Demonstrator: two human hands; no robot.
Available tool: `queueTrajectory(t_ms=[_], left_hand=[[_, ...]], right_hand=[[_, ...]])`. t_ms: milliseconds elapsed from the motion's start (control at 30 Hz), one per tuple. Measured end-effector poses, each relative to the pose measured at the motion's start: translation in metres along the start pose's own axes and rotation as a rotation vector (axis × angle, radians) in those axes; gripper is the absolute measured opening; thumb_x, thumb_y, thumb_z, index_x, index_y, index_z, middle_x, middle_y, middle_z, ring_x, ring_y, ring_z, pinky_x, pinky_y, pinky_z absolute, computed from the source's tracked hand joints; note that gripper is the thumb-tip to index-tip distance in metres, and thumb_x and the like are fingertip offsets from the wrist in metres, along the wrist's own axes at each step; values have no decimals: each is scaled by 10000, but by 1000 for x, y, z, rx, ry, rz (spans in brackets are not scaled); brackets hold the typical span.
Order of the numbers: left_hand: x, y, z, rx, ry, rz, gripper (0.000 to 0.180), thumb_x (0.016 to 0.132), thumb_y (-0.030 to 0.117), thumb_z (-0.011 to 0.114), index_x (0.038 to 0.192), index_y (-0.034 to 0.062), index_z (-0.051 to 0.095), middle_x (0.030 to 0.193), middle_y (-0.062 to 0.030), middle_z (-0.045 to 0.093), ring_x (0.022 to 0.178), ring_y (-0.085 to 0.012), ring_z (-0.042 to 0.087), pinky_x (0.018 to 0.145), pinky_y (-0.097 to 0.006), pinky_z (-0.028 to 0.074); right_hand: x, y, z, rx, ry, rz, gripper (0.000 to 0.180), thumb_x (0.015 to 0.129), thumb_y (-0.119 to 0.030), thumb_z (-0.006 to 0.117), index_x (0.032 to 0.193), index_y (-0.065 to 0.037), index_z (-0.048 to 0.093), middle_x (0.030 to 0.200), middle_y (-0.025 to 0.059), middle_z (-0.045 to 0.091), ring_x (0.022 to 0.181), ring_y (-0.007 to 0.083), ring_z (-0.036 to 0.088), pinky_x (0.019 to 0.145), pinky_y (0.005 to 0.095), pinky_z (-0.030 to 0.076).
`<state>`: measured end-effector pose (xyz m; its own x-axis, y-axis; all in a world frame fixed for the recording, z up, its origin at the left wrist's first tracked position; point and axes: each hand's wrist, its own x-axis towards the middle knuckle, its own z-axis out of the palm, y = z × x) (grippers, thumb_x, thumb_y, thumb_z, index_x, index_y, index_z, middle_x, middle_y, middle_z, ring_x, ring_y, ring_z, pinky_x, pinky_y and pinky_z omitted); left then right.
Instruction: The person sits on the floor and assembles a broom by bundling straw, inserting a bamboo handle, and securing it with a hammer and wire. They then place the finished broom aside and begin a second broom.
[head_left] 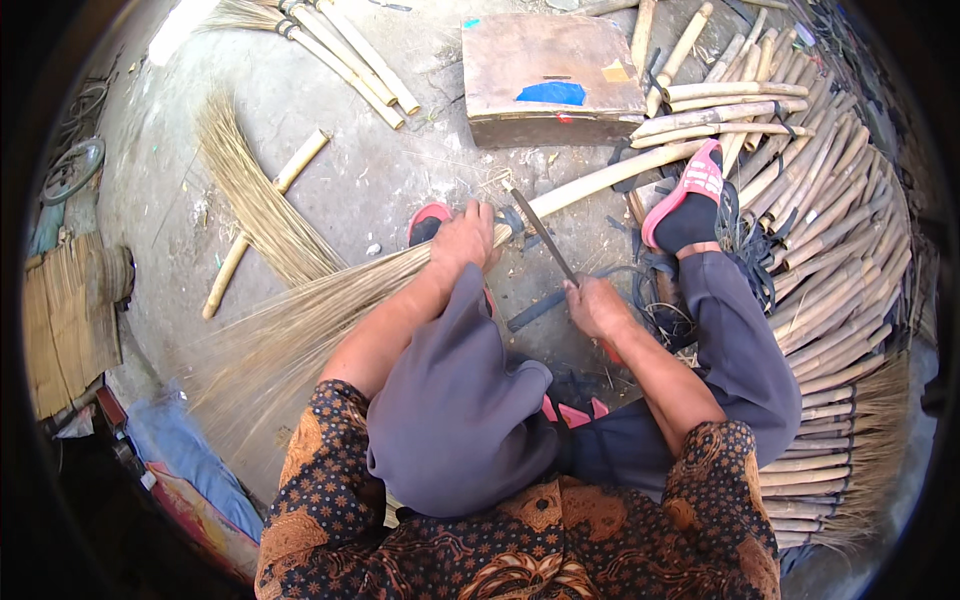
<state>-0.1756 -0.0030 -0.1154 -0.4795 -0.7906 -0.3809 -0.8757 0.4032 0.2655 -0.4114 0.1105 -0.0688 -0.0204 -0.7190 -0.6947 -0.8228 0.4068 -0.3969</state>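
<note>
A grass broom (355, 290) lies across in front of me, its bristles fanned out to the left and its pale stick handle (610, 178) pointing up to the right. My left hand (465, 236) is closed around the bristles close to the dark binding (513, 217). In my right hand (598, 308) is a long-bladed knife (542, 230), its dark blade slanting up to the left over the bound part of the broom. Whether the blade touches the broom, I cannot tell. Part of the knife's handle is hidden by my fingers.
A wooden box (550, 75) with a blue patch stands ahead. To the right are stacked many sticks (820, 230) and finished brooms (810, 480). Dark strips (740, 235) lie by my pink sandal (690, 185). Loose bristles (260, 200) cross a stick (232, 270) on the left.
</note>
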Motion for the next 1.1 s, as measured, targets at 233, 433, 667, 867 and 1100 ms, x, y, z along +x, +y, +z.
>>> queueTrajectory(t_ms=[233, 433, 667, 867, 1100], left_hand=[[11, -15, 6, 71, -57, -9, 438, 923, 340, 702, 1192, 29, 551, 1110, -218, 706, 1045, -379, 732, 886, -495, 587], [13, -13, 6, 29, -58, -25, 589, 841, 415, 795, 1210, 25, 552, 1100, -233, 707, 1013, -392, 740, 893, -499, 584], [25, -23, -24, -153, -327, -21, 824, 775, 507, 837, 1252, -82, 514, 1059, -350, 713, 978, -485, 721, 873, -526, 560], [31, -23, -15, -235, -316, -10, 886, 749, 562, 851, 1277, -75, 533, 1065, -348, 712, 1018, -485, 710, 893, -522, 551], [-2, -51, -32, -304, -322, 39, 932, 726, 540, 883, 1390, -35, 571, 1194, -287, 713, 1153, -425, 683, 1002, -458, 516]], right_hand=[[-4, 7, 4, 35, 94, -14, 379, 1066, -309, 507, 1101, 30, 674, 1004, 351, 697, 1011, 539, 666, 918, 580, 520], [-1, 10, 17, 89, 155, -6, 365, 1061, -307, 533, 1086, 28, 675, 970, 375, 677, 1002, 549, 656, 869, 581, 521], [1, 14, 28, 136, 197, 28, 377, 1072, -337, 519, 1075, 12, 661, 934, 352, 683, 964, 555, 654, 861, 596, 514], [-3, 17, 32, 82, 181, -11, 389, 1078, -339, 507, 1073, 25, 646, 912, 346, 680, 948, 563, 646, 835, 577, 523], [3, 22, 64, 267, 370, 130, 345, 1053, -281, 567, 1264, -18, 638, 1087, 276, 682, 1089, 433, 647, 943, 542, 494]])
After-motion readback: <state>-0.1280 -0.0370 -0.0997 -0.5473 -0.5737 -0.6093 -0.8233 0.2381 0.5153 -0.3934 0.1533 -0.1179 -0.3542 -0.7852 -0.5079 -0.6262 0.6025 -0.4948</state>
